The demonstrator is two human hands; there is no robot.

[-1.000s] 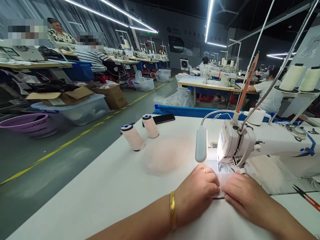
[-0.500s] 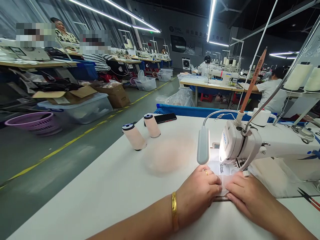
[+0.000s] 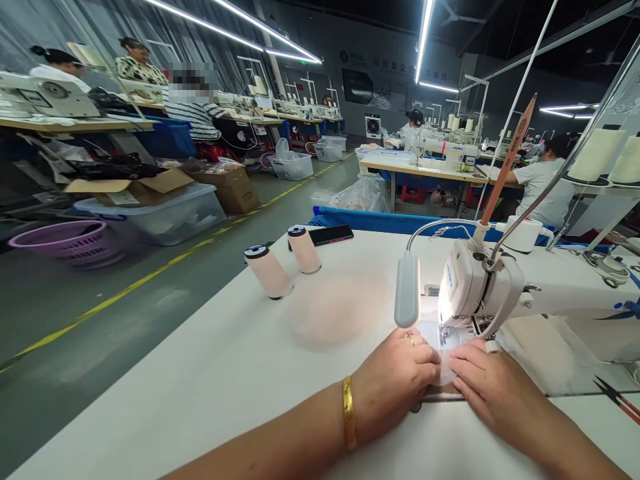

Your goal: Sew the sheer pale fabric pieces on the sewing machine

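A white sewing machine [image 3: 465,287] stands over the table at the right, its lamp [image 3: 407,291] beside the head. Thin pale fabric [image 3: 445,370] lies under and in front of the needle area. My left hand [image 3: 403,370], with a ring and a gold bracelet, has its fingers curled and pressed together on the fabric's left edge. On the right side, my right hand [image 3: 495,383] rests with bent fingertips on the fabric, close to the presser foot. The fabric at its fingertips is mostly covered, so a grip is hard to make out.
Two thread cones [image 3: 269,272] and a black phone [image 3: 330,235] are at the table's far edge. Black-and-red snips [image 3: 617,399] lie at the right. More pale fabric [image 3: 545,353] is under the machine arm. People sit at other machines beyond.
The fabric between my hands has shifted slightly toward the needle. My hands are a little further apart, the left one slightly further left and up.
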